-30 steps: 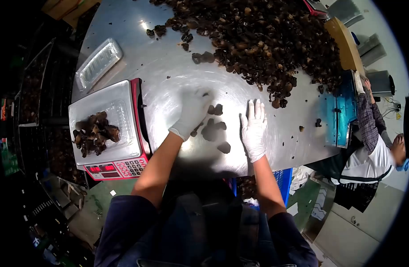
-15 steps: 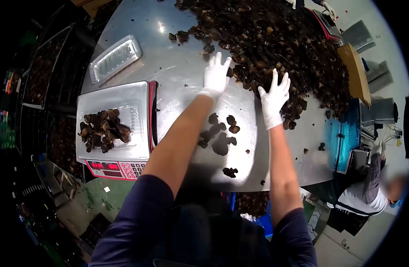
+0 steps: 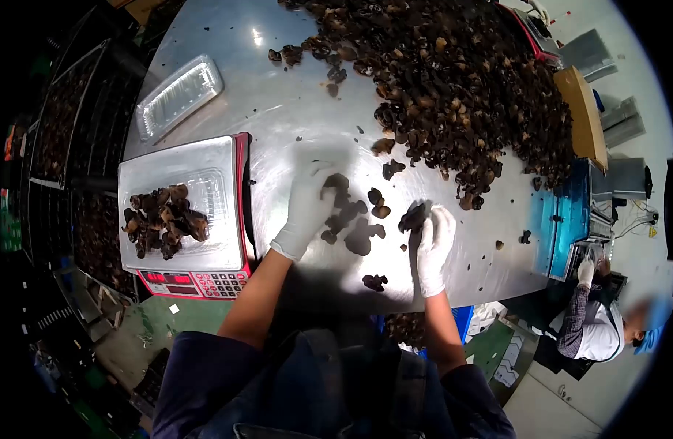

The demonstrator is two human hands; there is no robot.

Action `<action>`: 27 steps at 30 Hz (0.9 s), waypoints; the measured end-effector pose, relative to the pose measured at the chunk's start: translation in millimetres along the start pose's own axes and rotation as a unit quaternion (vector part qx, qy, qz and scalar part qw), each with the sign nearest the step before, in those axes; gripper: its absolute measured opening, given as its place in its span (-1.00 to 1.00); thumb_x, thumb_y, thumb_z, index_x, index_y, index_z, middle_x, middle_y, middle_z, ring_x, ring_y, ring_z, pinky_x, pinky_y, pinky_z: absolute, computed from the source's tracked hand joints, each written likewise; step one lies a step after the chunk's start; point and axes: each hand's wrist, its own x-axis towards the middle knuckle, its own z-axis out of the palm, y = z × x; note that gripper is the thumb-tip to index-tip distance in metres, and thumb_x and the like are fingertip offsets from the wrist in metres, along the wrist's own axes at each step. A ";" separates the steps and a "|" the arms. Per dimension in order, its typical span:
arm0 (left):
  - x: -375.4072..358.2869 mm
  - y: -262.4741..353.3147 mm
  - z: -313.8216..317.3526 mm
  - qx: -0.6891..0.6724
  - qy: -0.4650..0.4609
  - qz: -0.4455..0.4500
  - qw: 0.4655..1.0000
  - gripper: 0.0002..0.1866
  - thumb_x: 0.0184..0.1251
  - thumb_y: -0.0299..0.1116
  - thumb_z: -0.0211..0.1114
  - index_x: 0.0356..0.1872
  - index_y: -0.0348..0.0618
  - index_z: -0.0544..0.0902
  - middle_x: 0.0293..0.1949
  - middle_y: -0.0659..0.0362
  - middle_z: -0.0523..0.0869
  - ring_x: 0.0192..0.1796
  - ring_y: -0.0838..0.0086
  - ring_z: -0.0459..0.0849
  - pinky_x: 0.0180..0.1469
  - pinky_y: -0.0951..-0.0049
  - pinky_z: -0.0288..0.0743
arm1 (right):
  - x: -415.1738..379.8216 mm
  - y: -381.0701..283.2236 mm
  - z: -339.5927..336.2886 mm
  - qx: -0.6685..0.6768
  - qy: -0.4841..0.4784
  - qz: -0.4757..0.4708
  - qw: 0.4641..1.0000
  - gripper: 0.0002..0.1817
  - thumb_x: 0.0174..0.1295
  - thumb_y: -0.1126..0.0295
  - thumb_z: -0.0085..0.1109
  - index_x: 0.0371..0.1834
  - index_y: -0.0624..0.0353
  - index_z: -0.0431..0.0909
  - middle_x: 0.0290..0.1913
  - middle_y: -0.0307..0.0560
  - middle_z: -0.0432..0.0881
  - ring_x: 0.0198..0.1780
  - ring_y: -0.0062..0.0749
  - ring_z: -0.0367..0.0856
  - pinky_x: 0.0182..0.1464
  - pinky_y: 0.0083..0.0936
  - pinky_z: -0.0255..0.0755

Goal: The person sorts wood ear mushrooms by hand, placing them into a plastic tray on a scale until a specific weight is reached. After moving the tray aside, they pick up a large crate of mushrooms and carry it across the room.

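My gloved left hand (image 3: 307, 214) is low over the metal table, just right of the scale. Its fingers are bent together beside several dark wood ear mushrooms (image 3: 358, 238); whatever they may hold is hidden. My gloved right hand (image 3: 436, 247) has curled fingers and thumb at a dark wood ear mushroom (image 3: 412, 218), gripping its right edge. Between my hands lie a brown wood ear pair (image 3: 379, 203) and, nearer me, a small dark piece (image 3: 374, 282). On the scale (image 3: 179, 265), a clear plastic tray (image 3: 221, 192) holds a clump of wood ears (image 3: 166, 219).
A big heap of wood ear mushrooms (image 3: 453, 95) covers the far right of the metal table (image 3: 278, 88). Another clear tray (image 3: 179, 99) lies at the upper left. A cardboard piece (image 3: 581, 117) and a blue machine (image 3: 567, 219) stand at right, near a co-worker (image 3: 592, 325).
Both hands have drawn back from the heap toward me, the left also leftward. Their spread fingers have curled in. A wood ear mushroom has come with my right hand.
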 end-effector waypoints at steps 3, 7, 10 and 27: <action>2.7 -5.2 -1.2 0.002 0.081 0.011 0.997 -0.56 0.02 -0.73 0.05 -0.07 -0.21 0.68 0.00 0.01 0.64 0.07 0.14 0.60 0.05 0.30 0.53 | 16.7 -0.7 10.5 -0.027 0.007 -0.001 1.000 -0.65 0.34 0.47 0.08 0.18 0.29 0.47 0.19 0.18 0.45 0.27 0.01 0.40 0.36 -0.26 0.26; 32.8 0.6 19.0 0.117 0.139 0.093 0.979 -0.64 0.07 -0.63 0.15 -0.07 -0.19 0.69 -0.01 0.01 0.64 0.04 0.13 0.58 0.15 0.23 0.46 | 29.7 -19.6 39.1 -0.040 -0.055 -0.056 0.996 -0.53 0.28 0.35 0.14 0.24 0.29 0.43 0.26 0.27 0.43 0.30 0.14 0.37 0.38 -0.17 0.23; 70.1 7.2 49.9 0.138 0.122 0.155 0.971 -0.67 0.08 -0.51 0.27 -0.07 -0.16 0.69 -0.03 0.02 0.65 0.03 0.15 0.57 0.15 0.20 0.45 | 15.2 -32.4 53.2 0.081 -0.132 -0.134 0.979 -0.53 0.21 0.42 0.17 0.21 0.31 0.46 0.17 0.25 0.54 0.20 0.14 0.51 0.27 -0.18 0.38; -55.1 86.9 77.3 -0.064 -0.188 0.164 0.966 -0.84 0.25 -0.44 0.20 -0.20 -0.13 0.70 -0.18 0.12 0.72 -0.07 0.25 0.65 0.00 0.24 0.53 | 102.3 24.0 16.6 0.174 -0.164 0.077 0.968 -0.82 0.17 0.61 0.28 -0.15 0.27 0.67 -0.20 -0.12 0.62 -0.15 -0.44 0.60 -0.04 -0.59 0.46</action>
